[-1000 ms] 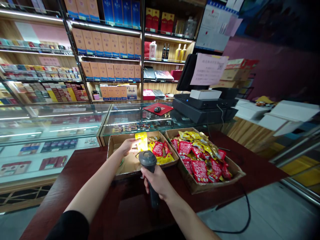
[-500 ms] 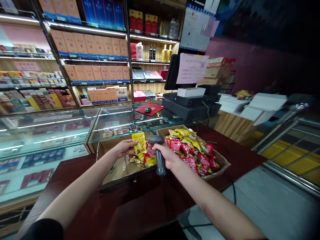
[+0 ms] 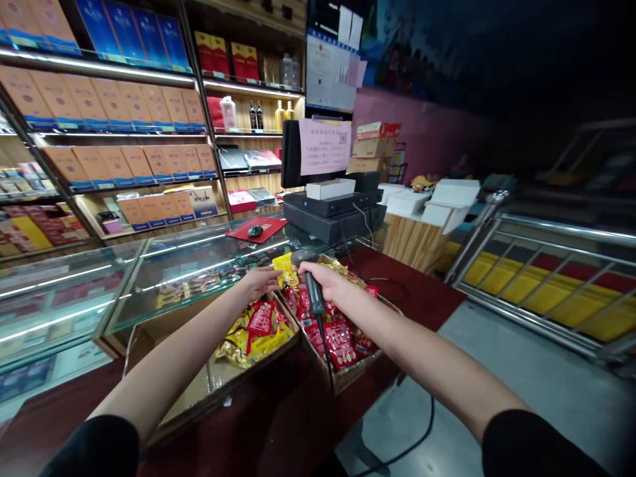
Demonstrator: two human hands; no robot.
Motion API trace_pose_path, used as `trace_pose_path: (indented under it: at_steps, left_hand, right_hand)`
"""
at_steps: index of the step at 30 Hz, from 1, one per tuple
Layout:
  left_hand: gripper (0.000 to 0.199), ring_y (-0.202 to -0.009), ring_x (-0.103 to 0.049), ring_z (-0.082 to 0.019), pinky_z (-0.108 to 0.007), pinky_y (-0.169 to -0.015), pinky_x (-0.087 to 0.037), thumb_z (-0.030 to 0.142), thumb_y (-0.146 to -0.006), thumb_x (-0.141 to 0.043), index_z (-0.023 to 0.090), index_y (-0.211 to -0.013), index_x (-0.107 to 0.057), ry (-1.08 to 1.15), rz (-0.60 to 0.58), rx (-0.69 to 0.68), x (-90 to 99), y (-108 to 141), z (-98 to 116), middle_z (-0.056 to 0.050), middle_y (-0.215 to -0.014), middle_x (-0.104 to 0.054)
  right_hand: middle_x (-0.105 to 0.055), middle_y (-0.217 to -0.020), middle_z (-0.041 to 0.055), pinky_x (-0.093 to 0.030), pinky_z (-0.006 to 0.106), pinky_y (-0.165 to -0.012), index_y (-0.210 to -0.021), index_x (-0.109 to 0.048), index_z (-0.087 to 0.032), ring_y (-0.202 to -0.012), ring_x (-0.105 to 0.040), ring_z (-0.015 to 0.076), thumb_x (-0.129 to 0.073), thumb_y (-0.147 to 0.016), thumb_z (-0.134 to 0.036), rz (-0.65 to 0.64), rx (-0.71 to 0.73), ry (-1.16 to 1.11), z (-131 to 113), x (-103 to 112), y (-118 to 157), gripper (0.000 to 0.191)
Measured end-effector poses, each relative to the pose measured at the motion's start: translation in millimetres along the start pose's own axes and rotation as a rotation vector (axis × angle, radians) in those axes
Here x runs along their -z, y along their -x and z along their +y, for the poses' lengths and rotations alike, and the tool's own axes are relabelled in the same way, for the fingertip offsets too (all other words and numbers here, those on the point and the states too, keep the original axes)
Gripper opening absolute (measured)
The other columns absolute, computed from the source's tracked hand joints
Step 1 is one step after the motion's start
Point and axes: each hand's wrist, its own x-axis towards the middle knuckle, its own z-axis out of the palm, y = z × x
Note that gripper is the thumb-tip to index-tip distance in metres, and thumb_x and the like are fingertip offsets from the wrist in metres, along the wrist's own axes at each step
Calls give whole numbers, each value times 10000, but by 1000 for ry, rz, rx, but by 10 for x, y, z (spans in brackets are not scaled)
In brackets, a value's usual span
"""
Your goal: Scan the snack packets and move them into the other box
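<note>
My right hand (image 3: 322,281) is closed round the grip of a dark grey handheld scanner (image 3: 315,291), whose cable hangs from the bottom of its handle. Just left of the scanner head, my left hand (image 3: 261,281) has its fingers at the edge of a yellow packet (image 3: 285,270). Both hands are over two cardboard boxes. Red and yellow packets (image 3: 261,319) lie in the right part of the left box (image 3: 209,392). More red packets (image 3: 338,344) fill the right box (image 3: 348,379), partly hidden by my right hand and forearm.
A glass display counter (image 3: 173,265) runs along the left. Behind the boxes are a mouse (image 3: 255,231) on a red mat, a monitor (image 3: 292,156) and a black cash drawer (image 3: 322,222). Stocked shelves stand at the back; a metal railing (image 3: 546,291) is at the right.
The view has swung right. Both hands, with the scanner and yellow packet, have moved from over the left box toward the right box. More packets in the left box now show.
</note>
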Motion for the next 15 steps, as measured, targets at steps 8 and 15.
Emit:
trace_pose_path:
  at_steps: [8, 15]
  left_hand:
    - [219, -739, -679, -184, -294, -695, -550, 171, -699, -745, 81, -862, -632, -63, -99, 15, -168, -125, 20, -141, -878, -702]
    - [263, -695, -668, -185, -326, -668, -564, 138, -638, -782, 89, -857, -644, -53, 72, -12, 309, -3, 35, -111, -824, -687]
  right_hand:
    - [-469, -451, -40, -426, 227, -469, -621, -497, -163, -418, -454, 95, -553, -690, -125, 0, -34, -35, -55, 148, -2, 97]
    - [-448, -477, -53, -369, 190, -471, -623, -556, -146, -446, -407, 67, -581, -661, -129, 5, 52, 42, 29, -81, -49, 48]
